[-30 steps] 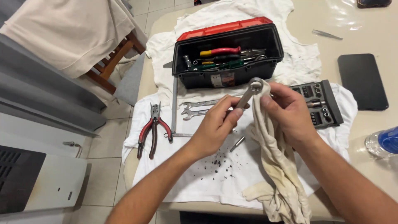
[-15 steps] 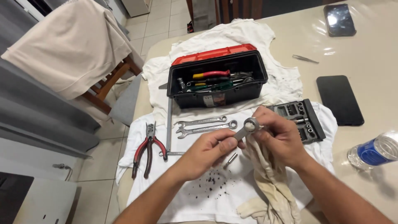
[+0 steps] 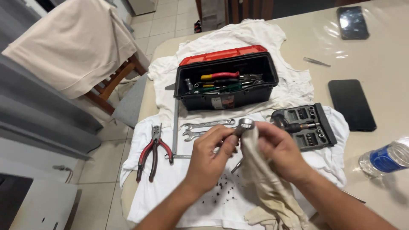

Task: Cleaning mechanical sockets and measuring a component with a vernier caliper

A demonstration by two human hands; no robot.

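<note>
My left hand (image 3: pixel 211 157) grips the shaft of a steel ring wrench (image 3: pixel 244 125), whose round head sticks up between both hands. My right hand (image 3: pixel 281 149) presses a cream rag (image 3: pixel 266 187) around the wrench's shaft; the rag hangs down toward the table's near edge. Both hands hover above a white cloth (image 3: pixel 179 187) spread on the table. Behind the hands lie two more wrenches (image 3: pixel 204 127) on the cloth. Small dark specks dot the cloth below my left hand.
An open black toolbox (image 3: pixel 228 81) with a red lid holds several tools. Red-handled pliers (image 3: pixel 153 151) lie left, a grey socket set (image 3: pixel 304 125) right. Two dark phones (image 3: pixel 351 104) (image 3: pixel 352 22), a water bottle (image 3: pixel 383 158), tweezers (image 3: pixel 317 62) and a draped chair (image 3: pixel 81 51) surround.
The wrench and both hands have come lower and closer to the cloth. The view has tilted so more of the table's far side shows.
</note>
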